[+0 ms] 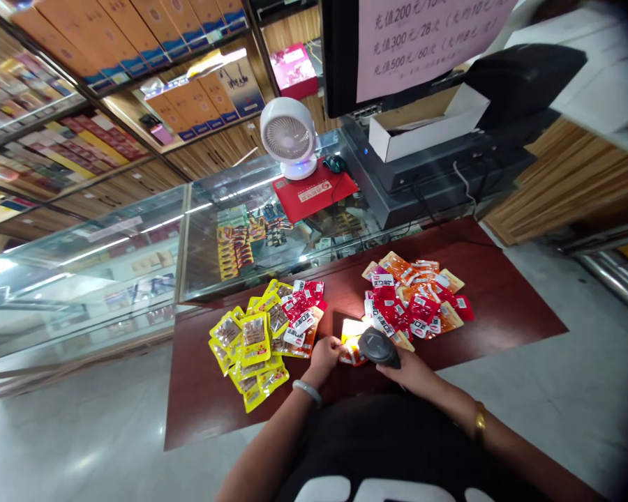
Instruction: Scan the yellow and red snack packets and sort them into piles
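In my right hand (404, 371) is a black handheld barcode scanner (377, 345), gripped by its handle. Its light falls on an orange-and-white snack packet (352, 341) just under the scanner head. The fingers of my left hand (326, 354) pinch the left edge of that packet, above the dark red table. To the left lies a heap of yellow snack packets (255, 338), with red and white packets (302, 307) piled at its right side. Another heap of red, white and orange packets (416, 300) lies to the right, beyond the scanner.
The dark red table (199, 411) adjoins a glass display counter (199, 237). On the glass stand a white fan (289, 132), a red mouse pad (319, 192) and a mouse (333, 164). A monitor (340, 63) and an open white box (429, 125) are at the back right.
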Motion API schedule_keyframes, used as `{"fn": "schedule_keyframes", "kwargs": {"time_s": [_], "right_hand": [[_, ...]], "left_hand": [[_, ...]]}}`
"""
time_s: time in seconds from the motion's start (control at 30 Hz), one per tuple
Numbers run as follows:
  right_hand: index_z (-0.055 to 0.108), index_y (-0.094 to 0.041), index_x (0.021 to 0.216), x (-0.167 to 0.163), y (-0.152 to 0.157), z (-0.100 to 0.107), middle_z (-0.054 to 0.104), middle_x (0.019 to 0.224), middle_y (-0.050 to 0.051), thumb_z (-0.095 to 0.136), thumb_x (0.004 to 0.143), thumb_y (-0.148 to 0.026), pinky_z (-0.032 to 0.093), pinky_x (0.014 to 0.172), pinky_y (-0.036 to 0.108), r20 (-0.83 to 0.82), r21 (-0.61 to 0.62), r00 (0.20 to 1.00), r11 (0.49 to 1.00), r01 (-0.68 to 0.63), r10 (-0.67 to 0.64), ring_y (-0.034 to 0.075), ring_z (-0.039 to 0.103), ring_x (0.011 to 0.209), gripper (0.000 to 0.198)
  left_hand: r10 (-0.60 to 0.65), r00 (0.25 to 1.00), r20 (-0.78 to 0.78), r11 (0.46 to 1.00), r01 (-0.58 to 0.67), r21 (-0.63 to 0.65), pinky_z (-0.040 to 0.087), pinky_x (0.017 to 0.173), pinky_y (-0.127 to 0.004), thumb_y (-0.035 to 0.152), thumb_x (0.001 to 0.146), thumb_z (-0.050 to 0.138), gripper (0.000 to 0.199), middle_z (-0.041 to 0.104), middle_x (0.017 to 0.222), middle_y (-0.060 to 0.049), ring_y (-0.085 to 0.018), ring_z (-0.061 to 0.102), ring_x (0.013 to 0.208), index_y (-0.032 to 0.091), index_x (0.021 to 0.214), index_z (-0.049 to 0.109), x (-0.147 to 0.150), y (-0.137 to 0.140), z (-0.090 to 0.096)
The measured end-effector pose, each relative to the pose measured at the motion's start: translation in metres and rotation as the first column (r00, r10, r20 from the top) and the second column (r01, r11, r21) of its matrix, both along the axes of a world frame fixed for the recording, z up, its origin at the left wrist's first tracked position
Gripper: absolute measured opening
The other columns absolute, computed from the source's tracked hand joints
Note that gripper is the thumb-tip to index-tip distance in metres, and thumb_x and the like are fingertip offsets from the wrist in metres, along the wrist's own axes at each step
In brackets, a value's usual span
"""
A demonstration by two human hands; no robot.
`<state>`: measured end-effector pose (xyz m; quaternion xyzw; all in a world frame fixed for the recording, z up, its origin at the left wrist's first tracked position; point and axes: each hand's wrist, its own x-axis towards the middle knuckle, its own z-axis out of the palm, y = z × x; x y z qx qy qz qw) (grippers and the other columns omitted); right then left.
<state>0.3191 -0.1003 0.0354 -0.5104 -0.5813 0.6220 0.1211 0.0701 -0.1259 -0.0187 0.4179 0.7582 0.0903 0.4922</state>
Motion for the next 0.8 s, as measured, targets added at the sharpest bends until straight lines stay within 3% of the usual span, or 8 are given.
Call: {"fn": "schedule_keyframes", "kwargs": {"time_s": [0.23,0.37,0.47,0.53,0.6,0.67,0.73,0.8], "right_hand": [[0.070,-0.018,0.116,-0.013,0.006,-0.001,0.076,0.115,0.010,0.074,0.074,-0.039,0.049,0.101,0.050,-0.061,0.020,0.991,0.993,-0.116,0.117,0.034,0.068,0.109,0.046],[0.069,-0.019,0.117,-0.019,0.010,-0.003,0.075,0.117,0.011,0.075,0.074,-0.040,0.049,0.102,0.051,-0.071,0.025,0.985,0.987,-0.157,0.158,0.034,0.067,0.110,0.048],[0.068,-0.019,0.117,-0.024,0.015,-0.002,0.075,0.116,0.011,0.074,0.076,-0.043,0.050,0.100,0.050,-0.094,0.041,0.977,0.981,-0.189,0.192,0.034,0.067,0.111,0.048],[0.068,-0.019,0.118,-0.026,0.017,-0.001,0.074,0.118,0.011,0.073,0.076,-0.044,0.049,0.101,0.050,-0.091,0.060,0.974,0.977,-0.204,0.208,0.034,0.066,0.113,0.050],[0.067,-0.019,0.119,-0.026,0.019,0.002,0.074,0.119,0.012,0.074,0.075,-0.045,0.048,0.101,0.051,-0.075,0.074,0.977,0.978,-0.196,0.201,0.035,0.066,0.114,0.051],[0.068,-0.018,0.118,-0.024,0.019,0.004,0.075,0.117,0.012,0.074,0.075,-0.044,0.049,0.100,0.051,-0.071,0.071,0.982,0.983,-0.171,0.176,0.036,0.067,0.112,0.050],[0.069,-0.019,0.116,-0.019,0.018,0.005,0.076,0.113,0.012,0.073,0.075,-0.044,0.050,0.099,0.051,-0.074,0.053,0.987,0.989,-0.139,0.143,0.035,0.068,0.108,0.048],[0.069,-0.019,0.116,-0.012,0.016,0.004,0.076,0.112,0.011,0.073,0.075,-0.045,0.050,0.099,0.051,-0.061,0.042,0.993,0.994,-0.096,0.098,0.035,0.069,0.107,0.048]], "left_hand": [[0.151,0.988,0.015,0.987,-0.151,0.054,0.040,0.063,-0.022,0.030,0.077,0.067,0.014,0.068,0.072,-0.001,-0.013,0.059,0.067,0.016,0.078,0.068,-0.017,-0.021,0.005],[0.290,0.956,0.042,0.947,-0.293,0.129,0.042,0.064,-0.024,0.035,0.072,0.069,0.019,0.064,0.065,0.001,-0.013,0.057,0.064,0.017,0.072,0.065,-0.035,-0.032,0.009],[0.418,0.905,0.080,0.890,-0.425,0.166,0.044,0.066,-0.025,0.041,0.070,0.070,0.025,0.063,0.064,0.001,-0.014,0.058,0.064,0.017,0.070,0.063,-0.056,-0.037,0.023],[0.458,0.889,0.022,0.864,-0.451,0.223,0.047,0.070,-0.029,0.041,0.073,0.068,0.026,0.066,0.071,-0.002,-0.018,0.062,0.069,0.016,0.079,0.066,-0.071,-0.038,0.039],[0.466,0.864,-0.191,0.856,-0.386,0.344,0.048,0.080,-0.035,0.038,0.077,0.066,0.033,0.070,0.089,-0.008,-0.024,0.064,0.086,0.016,0.101,0.067,-0.081,-0.037,0.056],[0.411,0.804,-0.429,0.872,-0.210,0.442,0.044,0.094,-0.042,0.035,0.080,0.065,0.045,0.067,0.112,-0.012,-0.028,0.060,0.107,0.017,0.122,0.060,-0.081,-0.033,0.067],[0.242,0.810,-0.535,0.906,0.008,0.423,0.039,0.103,-0.043,0.035,0.082,0.065,0.047,0.063,0.123,-0.012,-0.029,0.054,0.118,0.020,0.127,0.057,-0.067,-0.025,0.069],[-0.021,0.866,-0.500,0.911,0.222,0.347,0.039,0.104,-0.040,0.035,0.082,0.067,0.042,0.063,0.122,-0.010,-0.027,0.054,0.117,0.022,0.122,0.060,-0.042,-0.015,0.062]]}}
